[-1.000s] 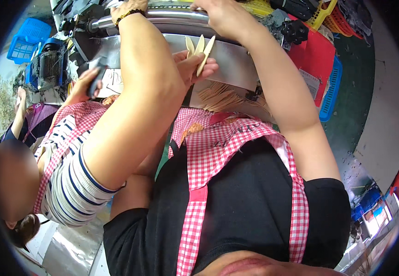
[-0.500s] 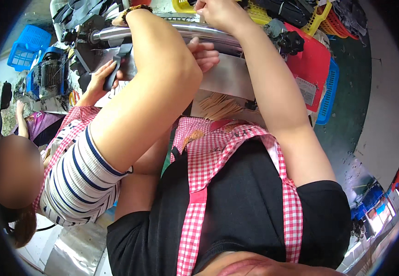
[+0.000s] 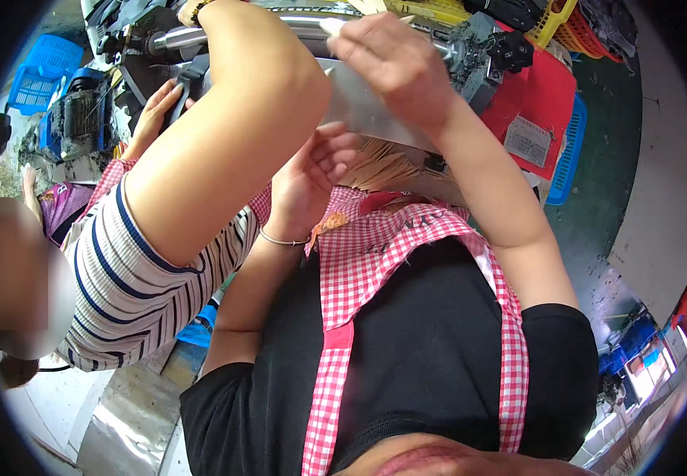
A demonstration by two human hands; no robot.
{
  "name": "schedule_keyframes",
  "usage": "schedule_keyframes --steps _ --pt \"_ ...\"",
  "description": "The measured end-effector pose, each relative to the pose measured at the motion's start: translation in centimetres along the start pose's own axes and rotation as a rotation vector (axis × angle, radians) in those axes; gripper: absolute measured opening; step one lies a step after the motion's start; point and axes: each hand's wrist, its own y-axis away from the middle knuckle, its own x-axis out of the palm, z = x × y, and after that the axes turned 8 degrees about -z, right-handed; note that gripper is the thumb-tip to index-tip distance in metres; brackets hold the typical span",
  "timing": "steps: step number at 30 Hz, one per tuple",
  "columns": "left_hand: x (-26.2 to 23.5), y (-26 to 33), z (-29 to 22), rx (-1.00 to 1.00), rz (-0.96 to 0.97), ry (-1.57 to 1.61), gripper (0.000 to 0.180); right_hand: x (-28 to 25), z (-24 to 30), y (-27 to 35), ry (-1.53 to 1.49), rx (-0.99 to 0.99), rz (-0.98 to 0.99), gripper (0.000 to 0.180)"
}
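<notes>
Left of my fingers: a blue basket stands well off by a dark motor. Nearer, a co-worker's hand grips a dark handle on the machine, apparently to steady or work it. The same person's striped-sleeved arm reaches across in front of me to the steel roller, and it covers part of my view.

My left hand is raised just below the grey metal plate, palm toward me, fingers half curled. The co-worker's arm hides the thumb side, so I cannot tell whether the fingers hold anything. I judge that the hand waits under the plate's edge to receive or guide stock.

Just right of those fingers, a bundle of thin bamboo sticks lies fanned below the plate, within easy reach of both hands.

My right hand is above the plate, fingers drawn narrow and pinched on a pale bamboo strip. The strip's free end points left toward the roller and lies along it. The pinch near one end appears meant to keep the strip straight.

Right of those fingers: a red machine panel and a blue crate. A yellow basket is above them.
</notes>
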Motion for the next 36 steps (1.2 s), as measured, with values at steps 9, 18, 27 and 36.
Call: schedule_keyframes --steps 9,18,27,36 --pt "-4.8 0.8 0.8 0.029 -0.096 0.092 0.041 0.1 5.7 5.6 -0.062 0.100 0.347 0.032" --pt "-4.6 0.9 -0.3 0.091 -0.057 0.024 0.041 -0.1 6.0 5.3 0.043 0.244 0.247 0.030" --pt "-5.0 0.3 -0.6 0.109 -0.060 0.009 0.041 2.1 4.5 3.4 0.061 0.287 0.148 0.028" --pt "-6.1 0.4 -0.1 0.119 -0.083 0.045 0.040 2.2 6.0 5.0 -0.092 0.160 0.207 0.026"
